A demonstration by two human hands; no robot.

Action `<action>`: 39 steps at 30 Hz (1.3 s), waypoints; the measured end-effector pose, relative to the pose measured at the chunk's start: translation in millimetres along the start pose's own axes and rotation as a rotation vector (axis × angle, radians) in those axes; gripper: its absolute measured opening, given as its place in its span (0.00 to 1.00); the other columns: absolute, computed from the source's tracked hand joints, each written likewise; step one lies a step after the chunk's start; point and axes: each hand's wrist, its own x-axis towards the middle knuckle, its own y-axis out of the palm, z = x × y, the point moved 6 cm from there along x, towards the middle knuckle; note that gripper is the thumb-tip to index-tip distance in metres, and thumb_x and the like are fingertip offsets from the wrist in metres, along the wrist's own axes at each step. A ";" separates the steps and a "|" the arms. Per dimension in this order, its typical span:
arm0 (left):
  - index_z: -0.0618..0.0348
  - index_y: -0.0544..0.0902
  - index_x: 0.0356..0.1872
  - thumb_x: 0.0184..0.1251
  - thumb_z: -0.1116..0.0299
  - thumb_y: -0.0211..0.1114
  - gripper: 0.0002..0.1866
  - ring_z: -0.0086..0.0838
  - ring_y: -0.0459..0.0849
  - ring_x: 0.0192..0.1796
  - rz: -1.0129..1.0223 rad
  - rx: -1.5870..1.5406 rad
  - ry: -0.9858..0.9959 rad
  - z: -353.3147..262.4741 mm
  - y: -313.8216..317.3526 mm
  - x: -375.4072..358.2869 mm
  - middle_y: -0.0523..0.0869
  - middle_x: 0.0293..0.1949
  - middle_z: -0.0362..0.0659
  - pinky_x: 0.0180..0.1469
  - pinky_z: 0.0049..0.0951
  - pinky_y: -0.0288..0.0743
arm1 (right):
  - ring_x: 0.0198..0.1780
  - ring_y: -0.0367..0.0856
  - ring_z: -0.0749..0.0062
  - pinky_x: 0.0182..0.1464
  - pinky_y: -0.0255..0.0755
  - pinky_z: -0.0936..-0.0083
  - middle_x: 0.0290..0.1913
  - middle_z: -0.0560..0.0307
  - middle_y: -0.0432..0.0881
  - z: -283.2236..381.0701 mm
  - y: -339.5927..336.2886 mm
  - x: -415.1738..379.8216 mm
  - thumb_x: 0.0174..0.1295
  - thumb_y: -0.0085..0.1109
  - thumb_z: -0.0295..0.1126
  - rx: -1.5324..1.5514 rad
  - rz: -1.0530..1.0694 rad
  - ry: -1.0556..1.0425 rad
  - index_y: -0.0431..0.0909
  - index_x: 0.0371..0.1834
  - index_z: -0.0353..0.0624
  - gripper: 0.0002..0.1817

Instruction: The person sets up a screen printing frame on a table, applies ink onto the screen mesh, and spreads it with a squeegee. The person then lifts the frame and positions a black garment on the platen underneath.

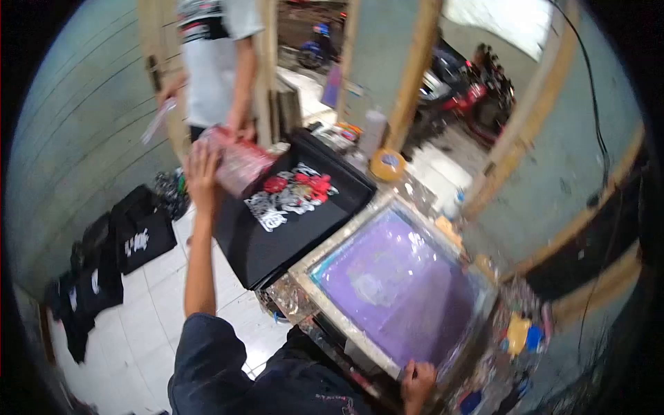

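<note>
My left hand (203,173) reaches forward, its fingers nearly straight along the left end of a reddish, glossy, box-shaped block (242,164). I seem to hold that end; my thumb is hidden. Another person's hand (242,130) touches the block's far side. Beneath it lies a black cloth (238,242) bearing a red, white and grey print (294,194). At the near corner of a screen-printing frame (339,325), my right hand (417,382) is closed with curled fingers; what it grips, if anything, is hidden. Purple covers the mesh (387,270) inside the frame.
A person in a white shirt (211,76) stands across from me. A tape roll (387,165) and a bottle (373,130) sit beyond the frame. Black printed garments (145,242) lie on the tiled floor at left. Cluttered containers (519,335) stand at right. Motorcycles (463,90) are outside.
</note>
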 end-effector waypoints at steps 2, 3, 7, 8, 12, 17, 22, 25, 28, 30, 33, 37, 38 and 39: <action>0.57 0.82 0.69 0.68 0.75 0.54 0.28 0.46 0.77 0.75 0.098 -0.533 0.014 24.1 2.1 5.2 0.84 0.70 0.48 0.77 0.45 0.67 | 0.48 0.80 0.44 0.57 0.71 0.49 0.40 0.41 0.84 2.6 -1.3 0.8 0.70 0.63 0.42 0.053 -0.123 0.001 0.85 0.35 0.36 0.17; 0.61 0.84 0.66 0.70 0.75 0.52 0.25 0.48 0.80 0.72 0.147 -0.494 0.035 16.1 -9.8 7.5 0.85 0.67 0.50 0.75 0.45 0.69 | 0.41 0.80 0.45 0.51 0.72 0.50 0.32 0.45 0.82 5.7 -4.6 -0.9 0.69 0.64 0.39 0.063 -0.260 -0.066 0.83 0.27 0.37 0.17; 0.65 0.85 0.56 0.57 0.84 0.61 0.23 0.47 0.86 0.63 0.154 -0.387 0.332 -20.6 -71.1 15.9 0.88 0.60 0.51 0.68 0.46 0.75 | 0.41 0.82 0.49 0.50 0.73 0.56 0.34 0.48 0.84 6.1 -14.3 1.2 0.68 0.66 0.37 0.147 -0.322 -0.055 0.83 0.28 0.38 0.15; 0.66 0.84 0.56 0.53 0.86 0.63 0.24 0.47 0.87 0.60 0.184 -0.450 0.375 -44.6 -101.4 26.8 0.89 0.58 0.52 0.65 0.45 0.77 | 0.41 0.82 0.50 0.50 0.73 0.56 0.34 0.49 0.84 9.5 -17.0 2.1 0.68 0.66 0.37 0.161 -0.332 -0.038 0.83 0.28 0.38 0.14; 0.65 0.84 0.57 0.53 0.83 0.67 0.25 0.50 0.87 0.57 0.350 -0.805 0.544 -160.3 -169.3 47.0 0.89 0.55 0.52 0.61 0.43 0.79 | 0.41 0.82 0.51 0.49 0.74 0.58 0.33 0.50 0.84 6.9 -15.8 1.7 0.68 0.66 0.37 0.172 -0.336 -0.027 0.83 0.28 0.38 0.14; 0.56 0.81 0.69 0.61 0.71 0.77 0.32 0.48 0.86 0.51 0.919 -1.317 0.601 -346.8 -173.9 52.0 0.87 0.49 0.53 0.56 0.38 0.78 | 0.40 0.83 0.51 0.49 0.74 0.57 0.34 0.50 0.84 1.3 -19.3 -2.5 0.68 0.67 0.36 0.245 -0.414 -0.045 0.84 0.30 0.38 0.13; 0.48 0.76 0.75 0.63 0.66 0.75 0.37 0.56 0.86 0.60 0.808 -1.566 1.002 -536.1 -133.6 24.6 0.86 0.62 0.56 0.62 0.46 0.79 | 0.40 0.83 0.50 0.48 0.75 0.57 0.35 0.49 0.84 -10.6 -18.3 -11.9 0.69 0.66 0.35 0.261 -0.520 -0.005 0.83 0.31 0.38 0.12; 0.48 0.80 0.73 0.62 0.62 0.77 0.35 0.55 0.86 0.61 0.897 -1.540 1.185 -605.3 -115.0 -1.0 0.87 0.63 0.54 0.64 0.47 0.79 | 0.40 0.83 0.49 0.48 0.75 0.57 0.34 0.47 0.84 -9.9 -21.7 -12.0 0.69 0.64 0.34 0.293 -0.517 0.010 0.83 0.31 0.38 0.12; 0.50 0.82 0.71 0.62 0.57 0.79 0.34 0.52 0.84 0.67 0.985 -1.574 1.241 -648.5 -90.2 -29.3 0.85 0.67 0.51 0.69 0.44 0.76 | 0.40 0.83 0.49 0.48 0.75 0.57 0.33 0.47 0.83 -8.4 -23.4 -10.2 0.70 0.64 0.34 0.312 -0.537 0.030 0.83 0.31 0.38 0.12; 0.51 0.82 0.71 0.62 0.57 0.79 0.34 0.51 0.84 0.67 1.048 -1.620 1.235 -660.7 -83.4 -36.5 0.85 0.67 0.51 0.69 0.44 0.76 | 0.39 0.83 0.49 0.48 0.75 0.57 0.33 0.47 0.84 -5.3 -28.0 -10.1 0.70 0.64 0.34 0.338 -0.554 0.050 0.83 0.31 0.38 0.12; 0.52 0.82 0.70 0.63 0.56 0.79 0.34 0.51 0.85 0.67 1.072 -1.641 1.233 -670.4 -82.8 -45.9 0.85 0.66 0.52 0.69 0.43 0.76 | 0.39 0.83 0.49 0.47 0.75 0.56 0.33 0.47 0.84 -6.2 -27.9 -8.6 0.70 0.63 0.35 0.285 -0.559 0.023 0.83 0.31 0.37 0.13; 0.53 0.82 0.71 0.64 0.57 0.78 0.33 0.51 0.86 0.65 1.019 -1.661 1.260 -672.7 -88.4 -47.0 0.86 0.65 0.53 0.68 0.43 0.77 | 0.40 0.84 0.49 0.48 0.75 0.58 0.35 0.47 0.85 -7.2 -26.9 -7.6 0.70 0.63 0.33 0.281 -0.510 0.063 0.83 0.32 0.35 0.12; 0.53 0.82 0.71 0.64 0.58 0.78 0.33 0.51 0.86 0.65 1.048 -1.683 1.251 -675.4 -85.5 -49.7 0.87 0.64 0.53 0.67 0.43 0.77 | 0.41 0.84 0.49 0.49 0.75 0.58 0.35 0.47 0.85 -7.2 -25.4 -7.6 0.70 0.63 0.33 0.295 -0.513 0.074 0.83 0.32 0.35 0.12; 0.53 0.82 0.70 0.64 0.58 0.78 0.33 0.52 0.86 0.64 1.075 -1.705 1.242 -677.9 -83.4 -51.3 0.87 0.64 0.54 0.67 0.44 0.78 | 0.41 0.84 0.49 0.49 0.75 0.58 0.35 0.47 0.85 -7.3 -24.9 -7.5 0.70 0.63 0.33 0.309 -0.518 0.086 0.83 0.32 0.35 0.12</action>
